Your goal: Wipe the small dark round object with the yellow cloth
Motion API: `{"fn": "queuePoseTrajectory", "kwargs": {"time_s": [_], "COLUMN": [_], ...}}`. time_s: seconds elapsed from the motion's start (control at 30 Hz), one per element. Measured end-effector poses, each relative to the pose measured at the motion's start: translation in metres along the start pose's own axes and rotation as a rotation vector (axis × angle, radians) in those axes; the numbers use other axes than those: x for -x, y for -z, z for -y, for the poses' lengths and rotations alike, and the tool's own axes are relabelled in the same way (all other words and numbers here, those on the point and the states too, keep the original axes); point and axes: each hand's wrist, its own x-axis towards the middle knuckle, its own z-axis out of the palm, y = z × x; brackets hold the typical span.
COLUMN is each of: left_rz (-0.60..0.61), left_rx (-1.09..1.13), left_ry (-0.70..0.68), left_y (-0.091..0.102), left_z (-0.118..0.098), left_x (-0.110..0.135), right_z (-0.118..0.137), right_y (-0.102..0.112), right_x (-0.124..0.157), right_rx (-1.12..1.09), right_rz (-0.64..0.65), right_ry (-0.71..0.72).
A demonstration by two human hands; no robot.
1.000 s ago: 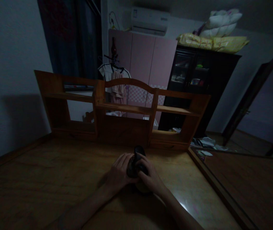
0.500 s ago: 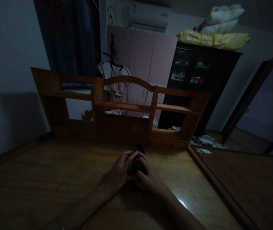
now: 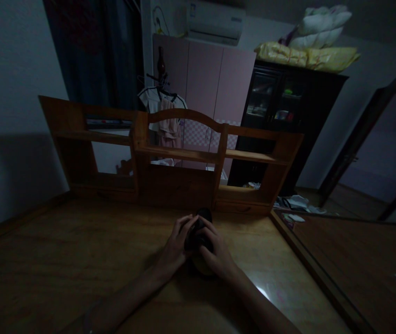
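In the middle of the desk, both of my hands are wrapped round a small black object [image 3: 193, 238]. It has a rounded dark end sticking out beyond my fingertips, but the dim light hides what kind of thing it is. My left hand [image 3: 176, 245] grips its left side with bent fingers. My right hand [image 3: 219, 250] curls over the right side, thumb pressed against the near part. The fingertips of the two hands meet near the top. Below the hands, a rounded, paler part shows close to the wooden desk [image 3: 114, 250].
A wooden shelf unit [image 3: 177, 152] with open compartments stands along the desk's far edge. A raised wooden rim [image 3: 309, 260] borders the right side, and a wall [image 3: 6, 139] rises at the left. Farther back are a pink wardrobe [image 3: 201, 83] and a dark cabinet [image 3: 302, 106].
My fingers have shifted slightly on the black object, with the fingertips of both hands now closer together at its top. The object's far end has turned a little. The view has moved slightly.
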Motion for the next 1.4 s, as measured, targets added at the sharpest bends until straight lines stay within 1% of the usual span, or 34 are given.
{"fn": "queuePoseTrajectory", "kwargs": {"time_s": [0.1,0.27,0.4,0.47,0.57,0.67,0.83,0.97,1.07,1.2,1.27,1.33,1.4], "left_rz": [-0.010,-0.045,-0.074,-0.096,-0.158,-0.198,-0.196,-0.121,-0.056,-0.006,-0.024,-0.063,-0.091], "left_rx": [-0.025,-0.059,-0.045,-0.030,-0.032,-0.056,-0.036,-0.024,-0.030,-0.041,-0.037,-0.031,-0.028], "left_ry": [-0.005,0.066,0.064,0.068,0.078,0.053,0.012,-0.021,-0.066,-0.071,-0.057,-0.025,0.010], "left_y": [0.001,0.000,0.000,0.000,0.002,0.002,-0.002,-0.003,0.001,0.006,0.006,0.004,0.002], "left_z": [0.001,0.002,0.002,0.002,0.002,0.003,0.009,0.008,0.004,0.002,0.003,0.003,0.003], "left_x": [0.000,0.002,0.001,0.000,-0.001,-0.003,-0.003,-0.001,-0.001,-0.002,-0.001,-0.001,0.000], "right_z": [0.001,0.004,0.005,0.005,0.003,0.003,0.018,0.029,0.027,0.018,0.015,0.014,0.014], "right_y": [-0.001,0.000,-0.002,-0.004,-0.007,-0.007,-0.005,-0.008,-0.010,-0.007,-0.004,-0.002,0.000], "right_x": [0.001,0.002,0.003,0.004,0.004,0.004,0.003,0.003,0.005,0.005,0.005,0.005,0.004], "right_rx": [0.010,0.011,0.074,0.150,0.279,0.352,0.359,0.339,0.322,0.269,0.230,0.198,0.208], "right_rz": [0.011,0.035,0.048,0.021,-0.026,-0.013,0.092,0.117,0.154,0.233,0.234,0.195,0.158], "right_ry": [0.003,0.029,0.052,0.096,0.206,0.254,0.247,0.195,0.166,0.177,0.155,0.118,0.117]}}
